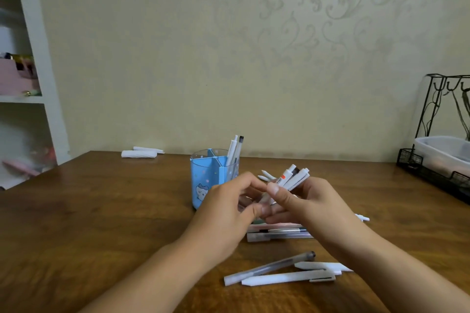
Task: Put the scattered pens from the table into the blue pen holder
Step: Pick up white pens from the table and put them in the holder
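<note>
The blue pen holder (203, 180) stands mid-table with two pens (235, 150) upright in its right compartment. My right hand (302, 201) grips a bunch of white pens (292, 178), their ends pointing up and right. My left hand (229, 206) meets it just in front of the holder, fingertips touching the lower end of the same bunch. Several pens lie flat under my hands (277, 234). Three more pens (282, 272) lie close to me. Two white pens (264, 175) lie behind my hands.
The wooden table (101, 223) reaches the wall. Folded white paper (141, 153) lies at the back left. A black wire rack with a clear plastic box (442, 157) stands at the right edge. White shelves (30, 99) stand to the left.
</note>
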